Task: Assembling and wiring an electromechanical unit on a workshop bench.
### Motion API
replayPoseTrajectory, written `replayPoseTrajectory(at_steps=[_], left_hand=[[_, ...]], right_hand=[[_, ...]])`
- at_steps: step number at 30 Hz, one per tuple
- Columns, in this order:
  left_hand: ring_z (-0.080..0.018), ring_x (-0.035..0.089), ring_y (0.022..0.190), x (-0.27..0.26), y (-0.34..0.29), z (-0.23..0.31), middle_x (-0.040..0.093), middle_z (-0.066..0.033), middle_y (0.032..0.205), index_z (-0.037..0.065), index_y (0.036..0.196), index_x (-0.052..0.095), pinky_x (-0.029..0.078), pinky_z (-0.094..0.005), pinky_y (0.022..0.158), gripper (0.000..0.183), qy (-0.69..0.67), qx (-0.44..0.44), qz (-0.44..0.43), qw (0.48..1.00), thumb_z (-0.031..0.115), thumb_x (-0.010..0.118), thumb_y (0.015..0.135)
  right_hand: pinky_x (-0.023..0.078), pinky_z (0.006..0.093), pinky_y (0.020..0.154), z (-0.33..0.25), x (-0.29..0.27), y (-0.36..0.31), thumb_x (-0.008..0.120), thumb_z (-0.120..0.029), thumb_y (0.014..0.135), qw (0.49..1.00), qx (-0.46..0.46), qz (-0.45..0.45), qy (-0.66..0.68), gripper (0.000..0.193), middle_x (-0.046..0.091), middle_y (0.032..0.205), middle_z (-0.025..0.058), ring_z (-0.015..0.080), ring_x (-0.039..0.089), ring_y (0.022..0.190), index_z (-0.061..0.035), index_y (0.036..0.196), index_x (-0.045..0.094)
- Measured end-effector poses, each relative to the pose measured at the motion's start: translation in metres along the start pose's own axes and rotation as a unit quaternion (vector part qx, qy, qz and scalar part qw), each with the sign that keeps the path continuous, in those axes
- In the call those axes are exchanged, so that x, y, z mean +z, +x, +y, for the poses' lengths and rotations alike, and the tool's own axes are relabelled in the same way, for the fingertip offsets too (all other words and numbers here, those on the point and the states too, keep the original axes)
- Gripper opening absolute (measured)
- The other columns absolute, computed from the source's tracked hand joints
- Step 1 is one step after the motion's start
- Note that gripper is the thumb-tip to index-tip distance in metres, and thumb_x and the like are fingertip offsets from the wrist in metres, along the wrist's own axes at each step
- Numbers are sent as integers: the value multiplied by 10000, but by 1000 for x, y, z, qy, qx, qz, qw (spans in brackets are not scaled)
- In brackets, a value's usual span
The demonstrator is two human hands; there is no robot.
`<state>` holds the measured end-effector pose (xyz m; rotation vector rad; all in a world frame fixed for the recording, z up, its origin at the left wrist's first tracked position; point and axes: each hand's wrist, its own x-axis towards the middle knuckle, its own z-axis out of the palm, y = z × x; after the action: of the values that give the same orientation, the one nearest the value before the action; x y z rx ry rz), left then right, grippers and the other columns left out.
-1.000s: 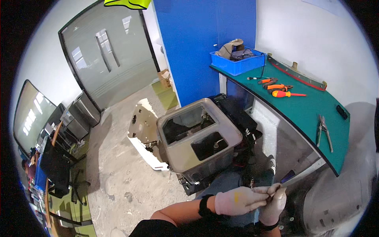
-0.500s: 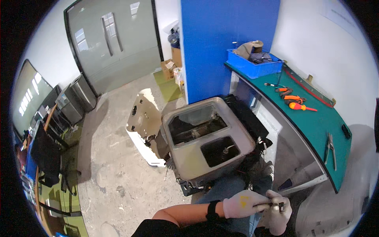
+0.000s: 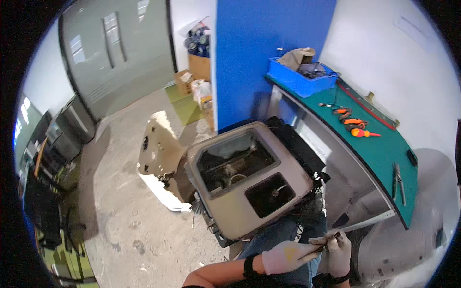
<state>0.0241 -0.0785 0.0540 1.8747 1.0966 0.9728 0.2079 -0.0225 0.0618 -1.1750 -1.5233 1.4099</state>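
My left hand (image 3: 286,258), in a white glove with a yellow mark, reaches across at the lower right with its fingers closed. Its fingertips meet those of my right hand (image 3: 339,259), also white-gloved and closed. Between them shows a small dark piece (image 3: 337,236), too small to name. Just beyond my knees stands a squarish grey-beige appliance housing (image 3: 225,210) with two openings in its top. Dark parts and a metal fitting (image 3: 275,193) are visible inside. Loose wires hang at its sides, and neither hand touches it.
A broken cream panel (image 3: 161,165) stands left of the housing. On the green workbench (image 3: 384,161) at right lie orange-handled pliers (image 3: 353,122), a red-and-yellow screwdriver (image 3: 366,133), grey pliers (image 3: 397,184) and a blue bin (image 3: 302,81). A blue partition (image 3: 269,38) rises behind.
The view has turned a little, so the room sits further left in it. My hands stay together around the small dark piece, with the fingers shifted slightly.
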Motion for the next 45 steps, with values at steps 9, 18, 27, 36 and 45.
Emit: replayPoseTrajectory(at_steps=[9, 18, 27, 36, 45], left_hand=[[-363, 594, 693, 7, -13, -17, 588, -165, 734, 59, 935, 603, 471, -428, 597, 205, -30, 24, -75, 996, 252, 535, 912], [-364, 604, 654, 34, -14, -43, 612, -154, 709, 86, 844, 588, 481, -460, 573, 198, 128, -9, -90, 988, 272, 535, 886], [-391, 599, 647, 30, -2, -34, 591, -193, 671, 28, 920, 550, 483, -452, 557, 186, 82, -39, -61, 994, 210, 565, 886], [-371, 598, 562, 26, 61, -3, 585, -188, 628, -5, 916, 548, 470, -439, 509, 245, 100, 38, -67, 992, 231, 488, 942], [-128, 480, 426, 27, 97, 36, 526, -52, 528, -4, 809, 549, 384, -256, 437, 276, -326, -132, -100, 931, 180, 420, 968]], right_hand=[[502, 289, 694, -16, 14, -7, 434, -81, 915, 973, 19, -195, 125, 149, 621, 895, 123, 147, 602, 744, 7, 1001, 518], [481, 401, 792, -21, 15, 1, 569, -231, 877, 944, -99, -184, -255, 236, 640, 890, 162, 348, 609, 861, -28, 973, 638], [494, 331, 742, -16, 2, 6, 531, -186, 904, 978, -25, -141, -154, 227, 637, 828, 134, 229, 631, 789, -1, 1009, 609], [457, 358, 923, -1, -18, 25, 493, -378, 954, 939, 55, -1, 339, 455, 542, 650, 39, 160, 577, 805, 53, 1095, 527], [483, 360, 895, -44, -50, 19, 457, -544, 909, 956, -52, -75, 279, 700, 576, 1206, 225, 272, 588, 1088, 84, 1218, 469]])
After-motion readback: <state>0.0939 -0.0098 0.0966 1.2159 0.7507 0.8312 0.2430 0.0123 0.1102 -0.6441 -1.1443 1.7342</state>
